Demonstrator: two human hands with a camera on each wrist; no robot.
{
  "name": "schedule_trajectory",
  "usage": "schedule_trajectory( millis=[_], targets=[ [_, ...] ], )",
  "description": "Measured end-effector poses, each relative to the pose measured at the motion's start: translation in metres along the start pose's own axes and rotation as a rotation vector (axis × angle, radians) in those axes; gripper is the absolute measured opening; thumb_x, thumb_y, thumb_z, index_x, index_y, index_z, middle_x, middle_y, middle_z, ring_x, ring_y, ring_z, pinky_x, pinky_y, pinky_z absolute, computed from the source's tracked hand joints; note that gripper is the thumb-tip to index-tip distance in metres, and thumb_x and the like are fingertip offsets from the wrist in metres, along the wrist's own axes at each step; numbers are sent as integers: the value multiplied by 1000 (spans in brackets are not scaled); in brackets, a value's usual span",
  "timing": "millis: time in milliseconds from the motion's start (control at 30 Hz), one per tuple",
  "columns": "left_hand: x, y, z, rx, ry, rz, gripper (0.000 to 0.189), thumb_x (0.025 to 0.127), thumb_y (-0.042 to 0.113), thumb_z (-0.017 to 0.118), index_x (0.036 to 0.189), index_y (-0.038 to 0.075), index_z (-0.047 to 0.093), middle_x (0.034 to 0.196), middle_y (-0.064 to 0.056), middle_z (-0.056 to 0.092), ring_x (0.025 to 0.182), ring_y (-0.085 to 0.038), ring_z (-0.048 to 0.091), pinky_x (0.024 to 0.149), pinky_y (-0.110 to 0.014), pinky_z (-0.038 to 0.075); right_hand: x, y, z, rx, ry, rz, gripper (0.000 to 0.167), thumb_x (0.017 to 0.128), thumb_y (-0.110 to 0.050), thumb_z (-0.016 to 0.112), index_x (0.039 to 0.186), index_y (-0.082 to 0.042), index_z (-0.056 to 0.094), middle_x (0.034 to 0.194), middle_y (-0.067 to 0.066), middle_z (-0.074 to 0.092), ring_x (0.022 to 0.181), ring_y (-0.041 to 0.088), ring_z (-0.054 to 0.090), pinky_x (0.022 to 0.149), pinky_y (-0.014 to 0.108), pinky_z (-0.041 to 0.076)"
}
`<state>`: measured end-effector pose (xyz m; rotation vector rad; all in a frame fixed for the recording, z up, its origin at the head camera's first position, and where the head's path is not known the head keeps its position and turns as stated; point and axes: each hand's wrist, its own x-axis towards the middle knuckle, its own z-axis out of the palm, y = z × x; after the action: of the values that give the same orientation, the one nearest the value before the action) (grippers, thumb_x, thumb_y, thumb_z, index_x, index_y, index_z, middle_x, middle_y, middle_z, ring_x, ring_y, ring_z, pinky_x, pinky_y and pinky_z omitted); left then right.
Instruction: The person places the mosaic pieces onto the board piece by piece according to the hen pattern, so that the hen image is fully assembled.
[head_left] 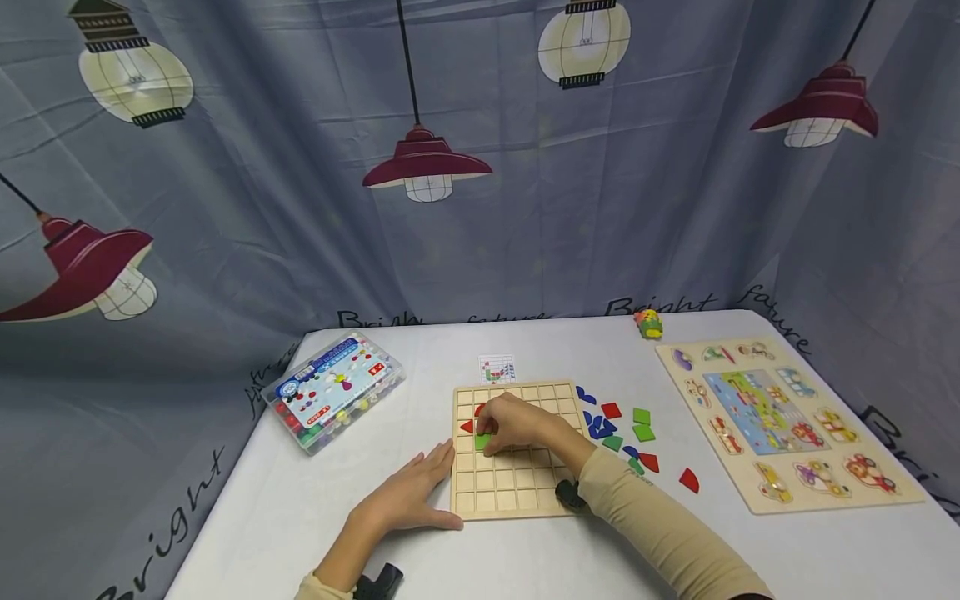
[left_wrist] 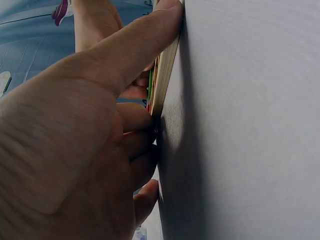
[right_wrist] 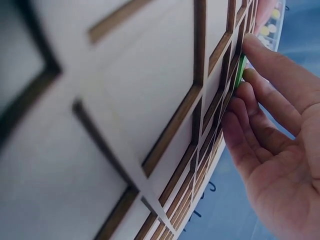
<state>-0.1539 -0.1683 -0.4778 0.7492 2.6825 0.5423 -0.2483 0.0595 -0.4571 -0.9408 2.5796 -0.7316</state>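
A wooden grid board (head_left: 517, 480) lies flat on the table, with red pieces (head_left: 467, 426) in its upper left cells. Over the board's left side, my right hand (head_left: 512, 421) pinches a green square tile (head_left: 482, 442) between thumb and fingers. The right wrist view shows this tile (right_wrist: 240, 70) edge-on, right at the grid's surface. My left hand (head_left: 408, 493) lies on the table with fingers spread, its fingertips and thumb against the board's left edge and lower left corner. In the left wrist view, the thumb (left_wrist: 135, 47) runs along the board's side.
Loose blue (head_left: 600, 427), red (head_left: 689, 480) and green pieces (head_left: 642, 416) are scattered right of the board. A printed pattern card (head_left: 497, 368) lies behind it. A clear plastic case (head_left: 337, 387) sits at left, a picture puzzle (head_left: 780, 425) at right, and a small toy figure (head_left: 648, 323) at back.
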Motion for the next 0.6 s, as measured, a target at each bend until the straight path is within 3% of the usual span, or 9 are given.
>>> schedule_trajectory(
  millis=[600],
  targets=[
    [1,-1,2,-9,-16,-24,113,72,66,71,154,3,24,163,-11,21,150,-27,24,124,-47,20,-6,6,-3,38,7,43,24,71,-19,87,90,-13,74,84,-7,69,75,5,59,69,19,52]
  ],
)
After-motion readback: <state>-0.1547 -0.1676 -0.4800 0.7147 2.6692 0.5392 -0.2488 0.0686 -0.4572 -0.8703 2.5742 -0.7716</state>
